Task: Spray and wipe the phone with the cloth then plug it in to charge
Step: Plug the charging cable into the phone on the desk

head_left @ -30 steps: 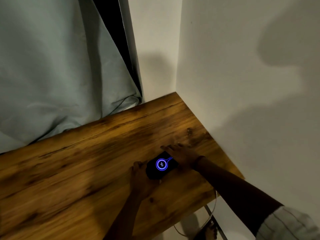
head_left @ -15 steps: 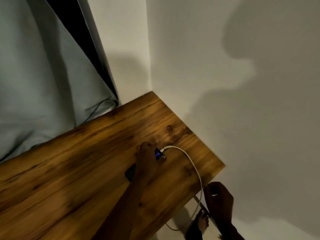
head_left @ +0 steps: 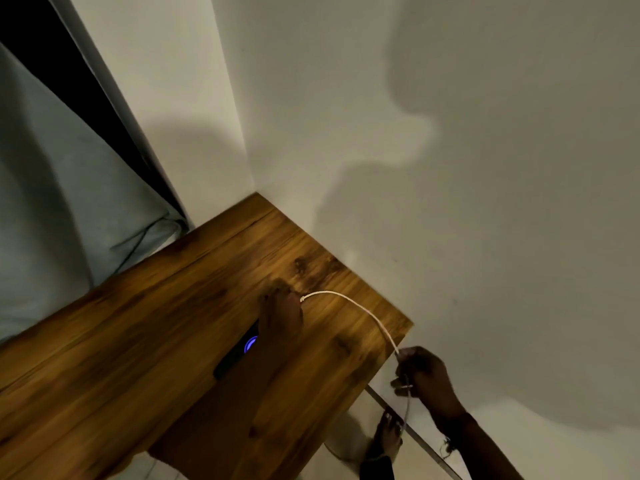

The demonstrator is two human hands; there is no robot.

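A black phone [head_left: 239, 351] lies on the wooden table [head_left: 138, 341], its screen showing a blue glowing ring. My left hand [head_left: 280, 317] rests on the phone's far end and covers it. A white charging cable [head_left: 360, 313] arcs from under that hand to the table's right corner. My right hand [head_left: 422, 374] is beyond the table's edge, fingers closed around the cable where it drops toward the floor. No cloth or spray bottle is in view.
White walls [head_left: 450, 202] meet at the corner behind the table. A pale blue curtain [head_left: 62, 220] hangs at the left by a dark window frame. A bare foot [head_left: 388, 434] stands on the floor below the table's right edge.
My right hand left the phone, went past the table's edge and took hold of the cable. My left hand slid to the phone's far end. The camera view shifted right.
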